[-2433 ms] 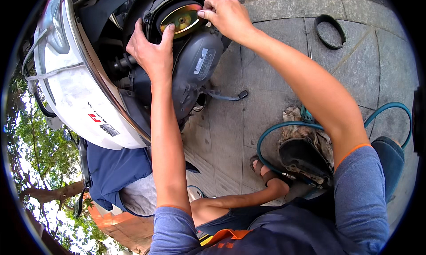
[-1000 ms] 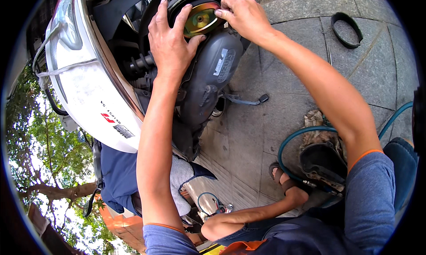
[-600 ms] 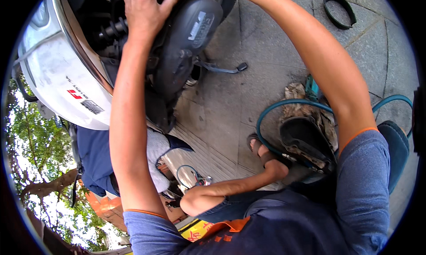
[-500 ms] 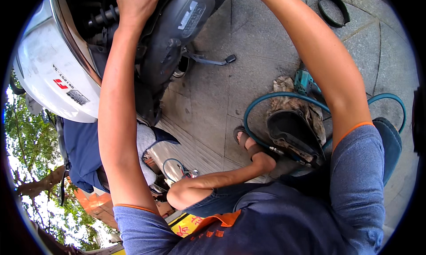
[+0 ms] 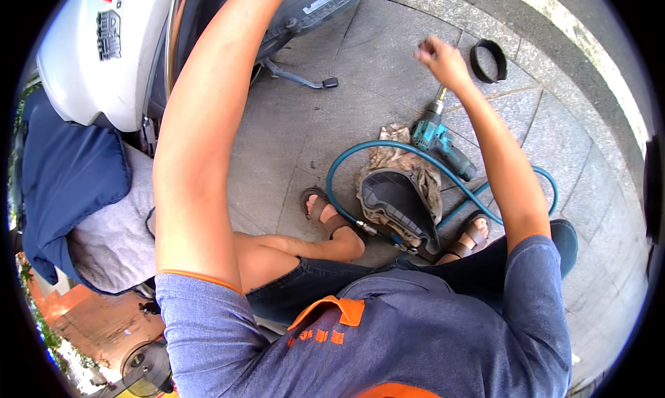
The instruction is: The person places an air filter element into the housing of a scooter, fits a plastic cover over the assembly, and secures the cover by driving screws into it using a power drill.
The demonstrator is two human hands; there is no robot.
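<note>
Scooter [image 5: 104, 58] stands at ten o'clock. Left hand is past the top edge, so I cannot tell its grip. Right hand [image 5: 443, 62], one o'clock, looks narrow, contents blurred, near the belt [image 5: 475, 64]. Cover [image 5: 398, 197] sits on a rag [image 5: 428, 182], three o'clock, presumably against grit; drill [image 5: 435, 138] beside, I judge, for easy reach.

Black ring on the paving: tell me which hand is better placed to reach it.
Probably the right: the right hand is over the paving, close beside the black ring. The left hand is out of view, its forearm cut by the top edge beside the scooter.
</note>
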